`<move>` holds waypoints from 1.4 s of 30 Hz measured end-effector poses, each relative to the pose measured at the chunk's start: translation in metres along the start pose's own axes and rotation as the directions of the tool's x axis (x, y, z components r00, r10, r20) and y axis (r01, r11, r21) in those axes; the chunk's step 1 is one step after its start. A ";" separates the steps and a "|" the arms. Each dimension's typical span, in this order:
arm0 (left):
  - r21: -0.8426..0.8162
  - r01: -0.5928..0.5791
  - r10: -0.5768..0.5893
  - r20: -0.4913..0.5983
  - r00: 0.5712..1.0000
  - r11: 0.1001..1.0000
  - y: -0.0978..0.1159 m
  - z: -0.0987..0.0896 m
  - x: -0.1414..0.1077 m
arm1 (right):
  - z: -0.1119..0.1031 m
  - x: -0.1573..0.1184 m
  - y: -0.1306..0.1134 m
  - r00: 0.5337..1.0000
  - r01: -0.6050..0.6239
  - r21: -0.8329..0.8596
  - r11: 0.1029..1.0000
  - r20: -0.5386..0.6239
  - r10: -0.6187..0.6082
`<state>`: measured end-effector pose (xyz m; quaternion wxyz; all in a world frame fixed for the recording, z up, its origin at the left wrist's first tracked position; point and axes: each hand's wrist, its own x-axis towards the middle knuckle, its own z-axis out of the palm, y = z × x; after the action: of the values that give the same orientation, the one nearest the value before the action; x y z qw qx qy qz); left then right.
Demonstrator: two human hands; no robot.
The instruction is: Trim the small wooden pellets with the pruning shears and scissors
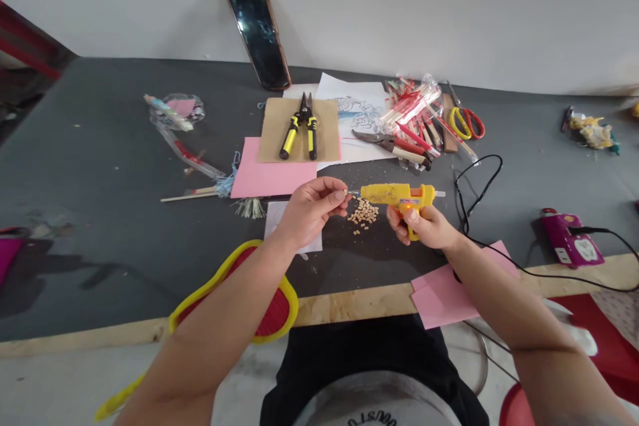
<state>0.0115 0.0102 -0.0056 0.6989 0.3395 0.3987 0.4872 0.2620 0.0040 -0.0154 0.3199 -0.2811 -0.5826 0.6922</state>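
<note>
Your right hand (424, 226) is closed around the handle of a yellow hot-glue gun (394, 196), which is held level above the table (100, 166), with a small orange light glowing near the handle. A white glue stick (440, 194) shows at the gun's rear.

Your left hand (312, 210) is pinched shut, thumb against fingertips, just beside the gun's nozzle; whatever it holds is too small to make out. Beneath the nozzle lies a heap of beige granules (363, 213), with a white paper sheet (289, 226) under your left hand.

Toward the far edge of the table: a pink paper sheet (272, 168), a kraft card (299, 128) bearing yellow-and-black tin snips (299, 128), and a line drawing on white paper (357, 113). To its right are red-handled snips (394, 146), a plastic-wrapped bundle of red-and-white sticks (412, 110) and yellow-and-red scissors (466, 123).

A black cord (479, 190) runs to a magenta power socket (566, 237) near the right edge. A pink paper offcut (449, 289) crosses the wooden edge strip (349, 304) below your right forearm. The gun's label and the socket's printing are too small to read.
</note>
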 end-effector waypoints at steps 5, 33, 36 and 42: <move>-0.015 -0.003 0.003 0.007 1.000 1.000 0.000 0.000 0.000 | -0.001 0.000 0.002 0.999 0.034 0.015 0.999 0.025 -0.034; -0.020 0.017 -0.016 0.015 1.000 1.000 -0.001 -0.001 0.001 | 0.000 0.003 0.000 0.999 0.031 0.033 0.999 0.012 -0.031; -0.016 0.021 -0.020 0.010 1.000 1.000 -0.001 -0.002 0.000 | 0.000 0.003 0.001 0.998 0.051 0.034 0.998 0.026 -0.052; -0.025 0.025 -0.025 0.016 1.000 0.999 0.001 0.000 -0.001 | 0.000 0.003 0.003 0.996 0.062 0.097 0.993 0.055 -0.068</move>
<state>0.0112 0.0097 -0.0047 0.7123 0.3295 0.3911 0.4807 0.2597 0.0064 -0.0189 0.3381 -0.2262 -0.5669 0.7163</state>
